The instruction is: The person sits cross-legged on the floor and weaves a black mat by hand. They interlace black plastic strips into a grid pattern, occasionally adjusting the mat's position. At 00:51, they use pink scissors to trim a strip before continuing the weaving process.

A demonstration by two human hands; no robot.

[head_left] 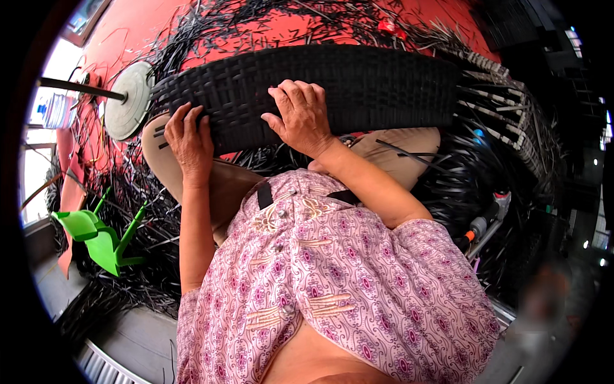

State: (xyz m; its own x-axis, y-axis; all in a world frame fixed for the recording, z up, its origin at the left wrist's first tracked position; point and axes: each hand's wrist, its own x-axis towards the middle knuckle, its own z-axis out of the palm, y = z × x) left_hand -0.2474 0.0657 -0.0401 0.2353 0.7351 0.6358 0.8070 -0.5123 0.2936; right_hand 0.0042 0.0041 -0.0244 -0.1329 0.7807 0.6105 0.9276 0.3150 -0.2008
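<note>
A long, slightly curved panel woven from flat black plastic strips (377, 89) lies across my bent knees. At its left end, my left hand (190, 141) has its fingers bent over the weave, gripping the panel's near side. Around that hand, loose strip ends stick out over my knee. My right hand (300, 118) rests on the middle of the panel, its fingers bent onto the weave and its thumb apart from them. No tool shows in either hand. The palms and the panel's underside are hidden.
Loose black strips (473, 166) lie heaped on both sides and on the red floor covering (275, 29). A round pale base with a pole (128, 102) stands at left, above a green plastic piece (105, 240). To the right are a woven frame (511, 105) and an orange-and-grey tool (476, 227).
</note>
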